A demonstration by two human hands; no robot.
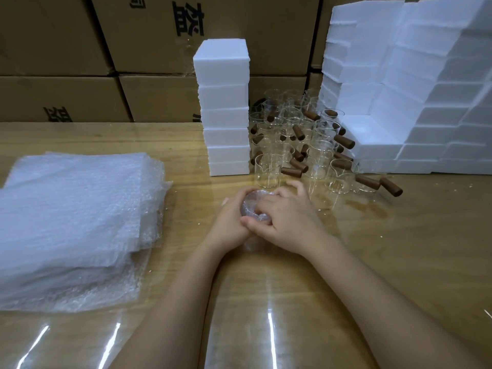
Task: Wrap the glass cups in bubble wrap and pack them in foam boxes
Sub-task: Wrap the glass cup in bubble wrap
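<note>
While left hand and right hand curl their grip round the wrapped cup, a loose fold could spring open. A slip might topple the cups beyond.

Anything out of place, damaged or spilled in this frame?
Nothing looks broken or spilled. Small white crumbs lie on the table beside the bubble wrap pile. The glass cups stand upright but crowded, their wooden handles pointing every way.

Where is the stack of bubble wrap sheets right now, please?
In the head view, the bubble wrap stack lies on the left side of the table, left of the left hand and right hand, which hold a wrapped cup.
</note>
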